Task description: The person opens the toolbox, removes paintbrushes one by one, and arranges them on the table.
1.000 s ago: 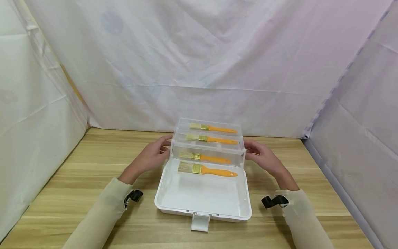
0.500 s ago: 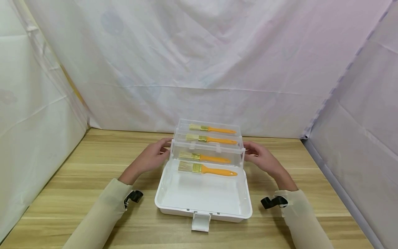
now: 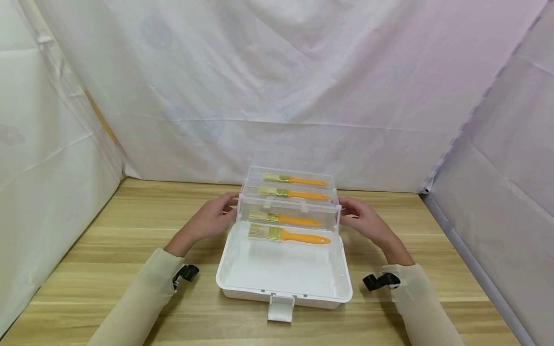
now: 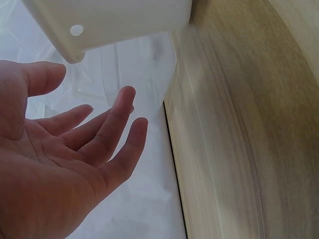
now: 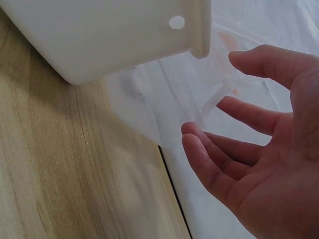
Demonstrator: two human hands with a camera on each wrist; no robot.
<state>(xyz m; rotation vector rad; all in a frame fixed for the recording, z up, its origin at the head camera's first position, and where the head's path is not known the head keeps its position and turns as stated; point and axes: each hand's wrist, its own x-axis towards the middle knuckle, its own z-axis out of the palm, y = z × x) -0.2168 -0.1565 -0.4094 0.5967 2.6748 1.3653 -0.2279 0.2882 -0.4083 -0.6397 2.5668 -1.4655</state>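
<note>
A white tool box (image 3: 285,274) stands opened out on the table, its clear stepped trays (image 3: 328,215) raised at the back. One paintbrush (image 3: 305,237) with an orange handle lies in the white base, at its rear. Further paintbrushes (image 3: 303,194) lie one per step above it, bristles to the left. My left hand (image 3: 212,215) is at the left side of the trays, fingers loosely bent. On the opposite side my right hand (image 3: 365,222) mirrors it. In the wrist views the fingertips of both hands lie right by the translucent plastic (image 4: 144,64), thumbs spread away, palms bare.
A white latch flap (image 3: 280,310) hangs at the front of the box. Wood-grain table (image 3: 143,211) lies around it. A pale cloth (image 3: 277,96) hangs close behind the trays, with cloth walls left and right. Black camera mounts (image 3: 381,281) sit on both sleeves.
The trays have sunk very slightly, and the front of the box has shifted a touch to the right. Both hands stay almost where they were.
</note>
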